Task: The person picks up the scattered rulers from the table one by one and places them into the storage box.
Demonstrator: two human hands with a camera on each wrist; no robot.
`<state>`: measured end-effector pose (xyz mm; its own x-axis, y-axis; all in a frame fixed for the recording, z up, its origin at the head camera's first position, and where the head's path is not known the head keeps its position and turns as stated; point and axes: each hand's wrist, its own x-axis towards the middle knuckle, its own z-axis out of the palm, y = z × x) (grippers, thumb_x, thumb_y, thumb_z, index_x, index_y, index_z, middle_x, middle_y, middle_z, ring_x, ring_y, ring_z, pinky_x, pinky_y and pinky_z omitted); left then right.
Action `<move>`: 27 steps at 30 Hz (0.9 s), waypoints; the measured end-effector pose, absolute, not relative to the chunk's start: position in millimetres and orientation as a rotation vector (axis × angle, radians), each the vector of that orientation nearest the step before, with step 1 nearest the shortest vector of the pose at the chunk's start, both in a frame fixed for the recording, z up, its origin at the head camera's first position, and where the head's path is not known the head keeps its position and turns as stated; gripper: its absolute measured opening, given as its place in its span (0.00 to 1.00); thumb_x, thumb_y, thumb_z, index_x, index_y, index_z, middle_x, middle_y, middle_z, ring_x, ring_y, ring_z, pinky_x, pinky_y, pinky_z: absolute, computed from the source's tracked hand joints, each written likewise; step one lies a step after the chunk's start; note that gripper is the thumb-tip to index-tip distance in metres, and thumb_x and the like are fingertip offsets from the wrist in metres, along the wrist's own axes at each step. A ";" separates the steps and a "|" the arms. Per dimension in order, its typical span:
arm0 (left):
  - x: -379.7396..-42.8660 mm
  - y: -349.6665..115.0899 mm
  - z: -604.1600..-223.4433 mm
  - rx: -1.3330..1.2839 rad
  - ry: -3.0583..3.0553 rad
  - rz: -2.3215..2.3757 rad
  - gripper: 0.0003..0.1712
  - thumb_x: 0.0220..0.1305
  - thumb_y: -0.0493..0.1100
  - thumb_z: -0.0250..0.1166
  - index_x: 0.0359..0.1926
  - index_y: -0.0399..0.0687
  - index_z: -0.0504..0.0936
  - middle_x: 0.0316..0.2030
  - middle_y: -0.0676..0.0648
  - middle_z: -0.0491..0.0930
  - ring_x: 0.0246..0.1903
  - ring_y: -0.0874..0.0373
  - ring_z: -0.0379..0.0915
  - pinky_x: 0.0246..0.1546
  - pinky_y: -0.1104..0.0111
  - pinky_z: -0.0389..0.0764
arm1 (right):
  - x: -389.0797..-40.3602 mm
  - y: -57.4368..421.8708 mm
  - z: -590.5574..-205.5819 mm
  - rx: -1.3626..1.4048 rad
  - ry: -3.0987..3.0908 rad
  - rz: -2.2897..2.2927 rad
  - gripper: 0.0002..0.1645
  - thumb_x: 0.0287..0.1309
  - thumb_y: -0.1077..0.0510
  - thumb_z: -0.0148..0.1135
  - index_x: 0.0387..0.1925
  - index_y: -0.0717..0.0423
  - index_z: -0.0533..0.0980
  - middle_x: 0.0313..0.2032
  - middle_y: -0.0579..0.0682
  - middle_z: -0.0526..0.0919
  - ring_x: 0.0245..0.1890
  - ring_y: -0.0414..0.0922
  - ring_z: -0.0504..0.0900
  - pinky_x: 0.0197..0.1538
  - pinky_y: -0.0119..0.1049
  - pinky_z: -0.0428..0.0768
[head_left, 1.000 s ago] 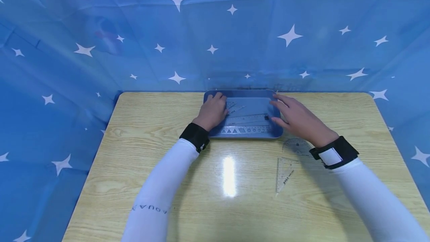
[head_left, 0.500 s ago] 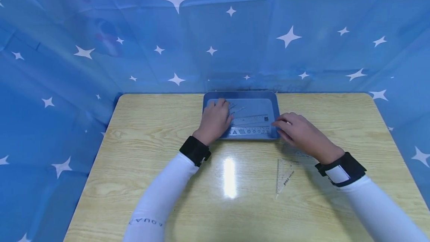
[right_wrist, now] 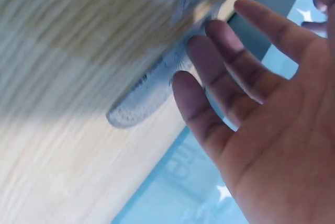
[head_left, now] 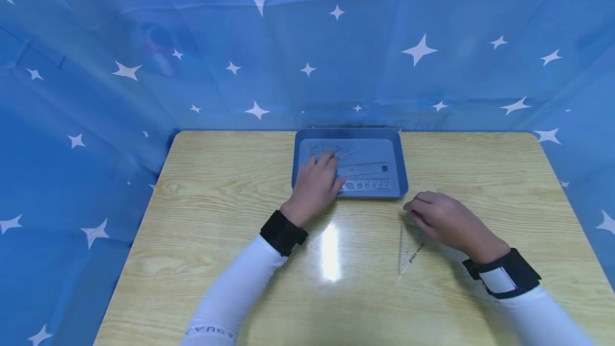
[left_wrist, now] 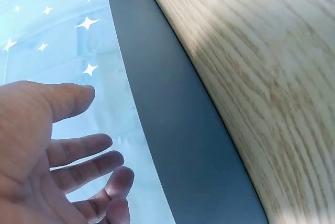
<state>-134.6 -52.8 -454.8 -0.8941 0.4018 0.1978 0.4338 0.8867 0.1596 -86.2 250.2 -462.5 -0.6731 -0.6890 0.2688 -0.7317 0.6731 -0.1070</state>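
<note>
My left hand (head_left: 314, 183) hovers over the left part of a blue tray (head_left: 348, 133), its fingers loosely bent with nothing in them. Inside the tray lie a clear straight ruler (head_left: 362, 168), a ruler with cut-out shapes (head_left: 367, 185) and a clear set square (head_left: 324, 148), partly behind the left fingers. My right hand (head_left: 449, 223) is over the table, right of the tray's near corner, fingers relaxed. Below its fingertips a clear protractor (right_wrist: 141, 101) lies on the table, mostly hidden in the head view. A second clear set square (head_left: 408, 252) lies just nearer to me.
The wooden table (head_left: 216, 175) carries the tray at its back edge, close to a blue star-patterned curtain (head_left: 288, 41). In the left wrist view the tray's outer wall (left_wrist: 172, 103) rises beside the hand.
The right hand has drawn back from the tray's right rim towards me, over the protractor. The left hand has shifted slightly right and nearer within the tray, uncovering more of the set square there.
</note>
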 end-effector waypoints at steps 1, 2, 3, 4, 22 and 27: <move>-133.7 -52.3 -455.8 -0.645 -2.894 -0.307 0.31 0.66 0.56 0.60 0.62 0.42 0.72 0.61 0.43 0.72 0.49 0.46 0.74 0.43 0.57 0.79 | -84.6 252.1 -464.7 1.153 -2.695 0.301 0.12 0.47 0.60 0.72 0.37 0.54 0.83 0.31 0.44 0.82 0.31 0.37 0.79 0.35 0.37 0.82; -132.8 -51.8 -456.5 -0.647 -2.895 -0.313 0.31 0.66 0.57 0.60 0.62 0.42 0.72 0.62 0.43 0.72 0.50 0.46 0.74 0.42 0.56 0.79 | -83.1 253.9 -466.5 1.153 -2.713 0.293 0.13 0.48 0.59 0.72 0.38 0.53 0.82 0.32 0.45 0.82 0.32 0.38 0.80 0.36 0.37 0.82; -132.0 -51.3 -456.9 -0.651 -2.893 -0.317 0.31 0.66 0.57 0.60 0.62 0.42 0.72 0.62 0.43 0.72 0.50 0.45 0.74 0.42 0.56 0.79 | -81.7 255.6 -468.0 1.151 -2.732 0.290 0.14 0.47 0.58 0.73 0.39 0.53 0.82 0.33 0.45 0.82 0.34 0.39 0.80 0.38 0.38 0.82; -131.2 -50.9 -457.2 -0.657 -2.890 -0.318 0.31 0.66 0.57 0.60 0.62 0.43 0.73 0.62 0.43 0.72 0.50 0.45 0.74 0.41 0.57 0.80 | -80.4 257.2 -468.9 1.147 -2.758 0.289 0.16 0.46 0.57 0.73 0.40 0.53 0.82 0.35 0.46 0.82 0.36 0.41 0.81 0.40 0.40 0.82; -120.2 -43.8 -459.1 -0.747 -2.858 -0.401 0.27 0.67 0.54 0.60 0.60 0.43 0.74 0.60 0.44 0.72 0.54 0.47 0.73 0.53 0.58 0.77 | -77.3 252.1 -475.8 1.118 -3.074 0.221 0.32 0.42 0.49 0.77 0.54 0.43 0.78 0.40 0.42 0.76 0.35 0.37 0.68 0.37 0.32 0.71; -115.7 -42.6 -462.4 -0.767 -2.849 -0.434 0.25 0.67 0.53 0.59 0.59 0.44 0.75 0.59 0.45 0.72 0.52 0.49 0.73 0.52 0.60 0.76 | -81.4 245.1 -481.1 1.190 -3.027 0.255 0.32 0.43 0.47 0.76 0.54 0.42 0.78 0.38 0.41 0.75 0.33 0.36 0.67 0.34 0.29 0.68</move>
<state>-115.7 -42.6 -462.4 -0.8557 0.4653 0.2263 0.5116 0.8263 0.2354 -81.4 245.1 -481.1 -0.7274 -0.6840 -0.0549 -0.6652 0.7225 -0.1884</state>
